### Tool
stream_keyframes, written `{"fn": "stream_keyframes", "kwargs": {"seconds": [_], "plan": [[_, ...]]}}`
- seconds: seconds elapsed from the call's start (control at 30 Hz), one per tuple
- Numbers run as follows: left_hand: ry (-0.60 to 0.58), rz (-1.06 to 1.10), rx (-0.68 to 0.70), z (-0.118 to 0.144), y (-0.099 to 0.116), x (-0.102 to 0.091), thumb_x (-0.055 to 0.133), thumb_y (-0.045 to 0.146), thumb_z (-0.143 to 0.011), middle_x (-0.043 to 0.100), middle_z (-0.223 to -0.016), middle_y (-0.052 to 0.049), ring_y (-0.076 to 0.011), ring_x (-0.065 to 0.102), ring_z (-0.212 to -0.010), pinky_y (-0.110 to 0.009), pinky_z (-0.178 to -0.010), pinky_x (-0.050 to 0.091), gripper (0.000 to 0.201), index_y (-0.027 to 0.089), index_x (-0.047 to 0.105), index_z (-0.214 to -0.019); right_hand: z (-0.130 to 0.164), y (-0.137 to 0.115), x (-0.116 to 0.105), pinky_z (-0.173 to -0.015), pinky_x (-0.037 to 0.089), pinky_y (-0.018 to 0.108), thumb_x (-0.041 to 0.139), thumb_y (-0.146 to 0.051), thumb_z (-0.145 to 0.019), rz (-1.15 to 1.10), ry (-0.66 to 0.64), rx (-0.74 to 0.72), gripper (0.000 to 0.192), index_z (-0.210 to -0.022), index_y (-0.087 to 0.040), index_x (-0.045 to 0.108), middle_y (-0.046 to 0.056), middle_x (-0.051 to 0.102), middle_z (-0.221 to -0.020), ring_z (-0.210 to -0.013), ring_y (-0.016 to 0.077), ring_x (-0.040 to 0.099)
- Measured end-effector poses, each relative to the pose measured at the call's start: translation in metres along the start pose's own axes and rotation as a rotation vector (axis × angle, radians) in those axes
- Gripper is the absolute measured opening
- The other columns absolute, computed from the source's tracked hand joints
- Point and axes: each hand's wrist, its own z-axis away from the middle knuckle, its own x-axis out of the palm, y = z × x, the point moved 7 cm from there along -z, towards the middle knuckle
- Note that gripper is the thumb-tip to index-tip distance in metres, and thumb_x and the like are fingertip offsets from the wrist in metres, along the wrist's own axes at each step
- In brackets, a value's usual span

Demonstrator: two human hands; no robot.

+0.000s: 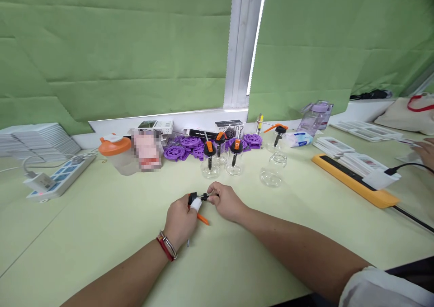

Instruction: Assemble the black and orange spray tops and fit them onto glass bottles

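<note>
My left hand [179, 223], a white wrap on one fingertip, is closed around a black-and-orange jar lid assembly [192, 198]. An orange lever [203, 219] sticks out below those fingers, and a thin metal piece [188, 243] shows under the hand. My right hand [225, 202] pinches the black end of the assembly's metal rod, just above the table. Beyond my hands, several small glass jars stand with similar black lids and orange levers, among them one jar [209, 169]. To their right is a lidless glass jar [271, 177].
Purple plastic wheel-like parts [176, 152] lie behind the jars. A white power strip [64, 178] and an orange-lidded cup [118, 160] are on the left. On the right are a yellow power strip [352, 180], stacked white cards [362, 163] and another person's hand [425, 153].
</note>
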Motion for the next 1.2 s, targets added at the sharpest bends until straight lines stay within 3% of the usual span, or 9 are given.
{"fn": "stream_keyframes", "kwargs": {"seconds": [0.23, 1.2], "plan": [[0.008, 0.015, 0.016, 0.0005, -0.0024, 0.0009, 0.044, 0.032, -0.084, 0.055, -0.058, -0.001, -0.0137, 0.045, -0.052, -0.024, -0.050, 0.028, 0.024, 0.016, 0.061, -0.085, -0.0002, 0.0030, 0.0009, -0.055, 0.036, 0.022, 0.049, -0.019, -0.080, 0.012, 0.002, 0.011, 0.009, -0.087, -0.020, 0.054, -0.001, 0.057, -0.071, -0.059, 0.0108, 0.048], [0.003, 0.021, 0.003, -0.0002, -0.0015, 0.0000, 0.044, 0.021, -0.079, 0.050, -0.055, 0.001, -0.0123, 0.041, -0.048, -0.023, -0.047, 0.026, 0.015, 0.016, 0.058, -0.079, -0.0014, 0.0053, 0.0006, -0.057, 0.039, 0.023, 0.049, -0.019, -0.080, 0.019, 0.010, 0.003, 0.012, -0.089, -0.020, 0.057, -0.001, 0.057, -0.071, -0.060, 0.0113, 0.049]]}}
